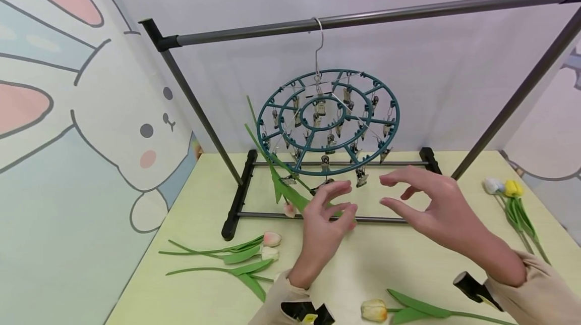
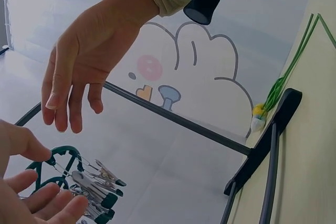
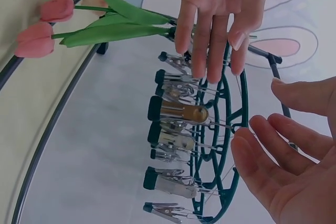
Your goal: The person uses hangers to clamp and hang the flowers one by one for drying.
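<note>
A round teal clip hanger point(image 1: 328, 120) hangs by its metal hook from the grey rail point(image 1: 363, 16). A pink tulip point(image 1: 289, 209) hangs bloom down from a clip on the hanger's left side, its green leaves point(image 3: 121, 22) reaching toward my left hand. My left hand point(image 1: 346, 203) is just below the hanger's front clips point(image 3: 176, 111), fingers spread and holding nothing. My right hand point(image 1: 385, 192) hovers a little to its right, fingers relaxed and also holding nothing. The two hands face each other with a small gap between them.
The rack's black feet point(image 1: 236, 199) and lower bars stand on the pale green table point(image 1: 408, 264). Loose tulips lie at the front left point(image 1: 271, 239), at the front edge point(image 1: 374, 310), and white and yellow ones at the right point(image 1: 504, 187). A rabbit-print wall closes the left.
</note>
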